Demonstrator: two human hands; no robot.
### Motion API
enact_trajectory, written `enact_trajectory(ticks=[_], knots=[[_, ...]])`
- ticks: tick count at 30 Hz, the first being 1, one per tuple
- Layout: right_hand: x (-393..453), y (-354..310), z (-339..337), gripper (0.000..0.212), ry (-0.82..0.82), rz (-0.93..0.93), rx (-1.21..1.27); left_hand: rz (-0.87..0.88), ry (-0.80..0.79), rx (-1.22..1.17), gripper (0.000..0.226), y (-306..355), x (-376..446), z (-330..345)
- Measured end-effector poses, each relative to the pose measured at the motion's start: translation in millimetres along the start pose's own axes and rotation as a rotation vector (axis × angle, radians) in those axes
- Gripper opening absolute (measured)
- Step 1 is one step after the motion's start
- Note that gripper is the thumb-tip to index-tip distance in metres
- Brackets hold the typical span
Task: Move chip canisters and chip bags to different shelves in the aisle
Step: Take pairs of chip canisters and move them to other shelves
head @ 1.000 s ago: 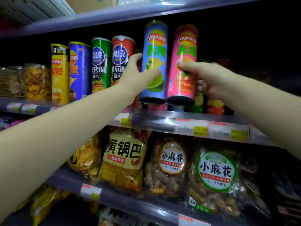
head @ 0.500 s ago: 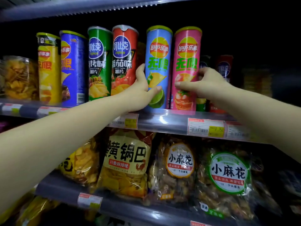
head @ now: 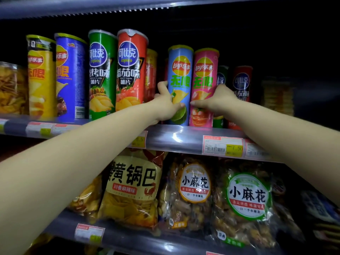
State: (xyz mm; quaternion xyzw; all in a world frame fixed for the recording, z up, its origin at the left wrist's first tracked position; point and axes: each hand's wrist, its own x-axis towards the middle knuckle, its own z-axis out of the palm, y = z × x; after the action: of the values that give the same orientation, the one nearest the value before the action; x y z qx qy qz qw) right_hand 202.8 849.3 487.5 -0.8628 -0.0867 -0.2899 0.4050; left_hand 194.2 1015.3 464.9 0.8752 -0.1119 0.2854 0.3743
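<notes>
Left grip [head: 166,105] clasping upright blue canister [head: 180,74], right grip [head: 219,101] clasping upright pink canister [head: 204,78]

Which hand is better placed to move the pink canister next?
Probably the right hand: it wraps the pink canister. The left hand holds the blue canister beside it.

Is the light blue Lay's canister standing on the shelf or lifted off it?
Standing upright: the light blue Lay's canister has its base at the shelf edge, with the left hand wrapped around it.
</notes>
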Motion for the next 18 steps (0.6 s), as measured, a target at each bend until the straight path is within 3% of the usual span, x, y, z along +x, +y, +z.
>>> enact_trajectory(ticks=[5, 8, 10, 13, 16, 18], knots=[[-2, 5, 3, 0.083, -0.003, -0.025, -0.019, 0.009, 0.021, 0.038, 0.087, 3, -6, 1], [-14, 0, -3, 0.051, -0.068, -0.035, 0.014, 0.054, 0.100, 0.129, 0.091, 9, -14, -2], [-28, -4, -14, 0.048, 0.005, -0.128, -0.103, 0.172, 0.202, 0.123, 0.079, 13, -27, -8], [-70, 1, -31, 0.066, 0.166, -0.376, -0.171, 0.410, 0.275, 0.064, 0.058, 14, -63, -12], [-133, 19, -41, 0.053, 0.125, -0.546, -0.079, 0.581, 0.295, -0.074, 0.046, 7, -111, -5], [-174, 34, -43, 0.046, 0.083, -0.597, -0.061, 0.575, 0.231, -0.210, 0.041, -1, -141, 5]])
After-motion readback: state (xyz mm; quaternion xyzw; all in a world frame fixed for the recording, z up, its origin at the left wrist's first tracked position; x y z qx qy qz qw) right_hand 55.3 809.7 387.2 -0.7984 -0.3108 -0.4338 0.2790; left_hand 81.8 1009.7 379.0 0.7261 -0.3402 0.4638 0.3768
